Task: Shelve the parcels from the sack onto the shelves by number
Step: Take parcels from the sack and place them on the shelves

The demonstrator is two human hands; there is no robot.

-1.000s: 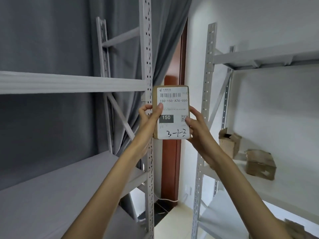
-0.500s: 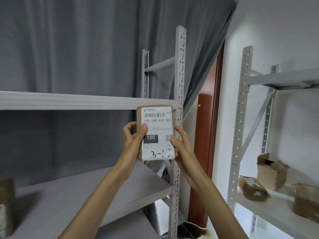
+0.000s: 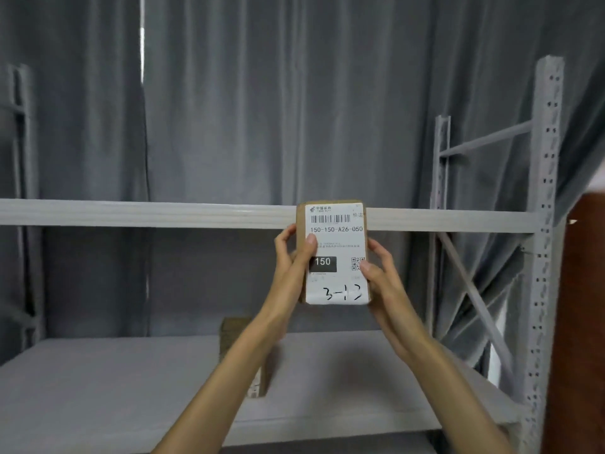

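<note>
The parcel (image 3: 334, 253) is held upright, label facing the camera, in front of the upper shelf beam (image 3: 147, 213). The left hand (image 3: 291, 267) grips its left edge, thumb across the label; the right hand (image 3: 381, 276) pinches its right edge. Below the parcel, on the lower shelf (image 3: 114, 381), stands what looks like another small box (image 3: 240, 332), partly hidden by the left forearm.

You hold parcel (image 3: 334, 253) between left hand (image 3: 289, 267) and right hand (image 3: 379, 276), before upper shelf (image 3: 131, 213) front edge. Second parcel (image 3: 244, 352) on lower shelf (image 3: 98, 388), mid-depth, behind your left forearm. Curtain (image 3: 245, 109) behind shelves. Upright post (image 3: 543, 224) at right edge.
</note>
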